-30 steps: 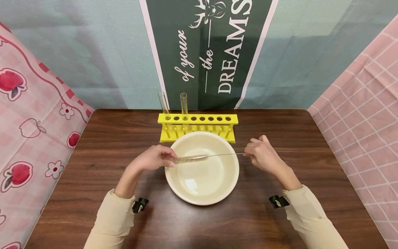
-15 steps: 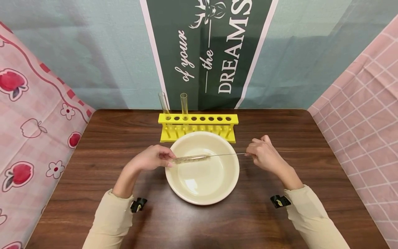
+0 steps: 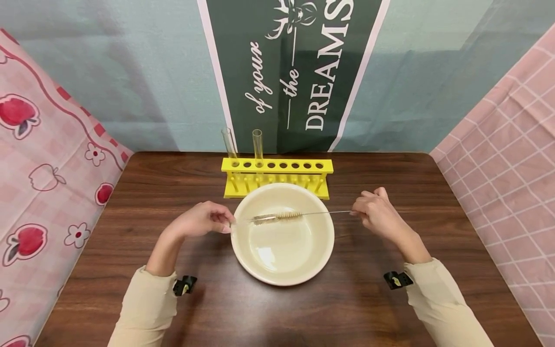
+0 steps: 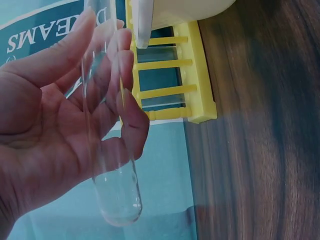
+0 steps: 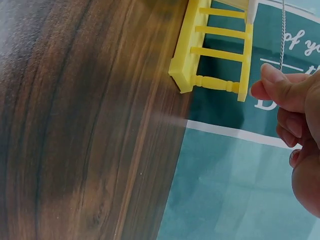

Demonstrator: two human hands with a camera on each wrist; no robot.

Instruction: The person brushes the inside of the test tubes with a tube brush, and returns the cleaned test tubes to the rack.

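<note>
Over the cream basin (image 3: 284, 277), my left hand (image 3: 204, 219) holds a clear glass test tube (image 4: 120, 200) between thumb and fingers. Its rounded closed end sticks out past the palm in the left wrist view. A test tube brush (image 3: 289, 215) runs into the tube's mouth, part of its pale bristles inside the glass and part outside. On the right, my right hand (image 3: 377, 212) pinches the twisted wire handle (image 5: 283, 40) of that brush between thumb and forefinger. Tube and brush lie nearly level, in one line across the basin.
Behind the basin stands a yellow test tube rack (image 3: 277, 165). Two glass test tubes stand in it toward its left end, one (image 3: 257, 144) upright and another (image 3: 228, 144) leaning. A lettered cloth (image 3: 286, 72) hangs behind the wooden table (image 3: 277, 318).
My hands have moved apart, the left to the left and the right to the right. The brush has slid partly out of the tube, and bristles now show beyond its mouth.
</note>
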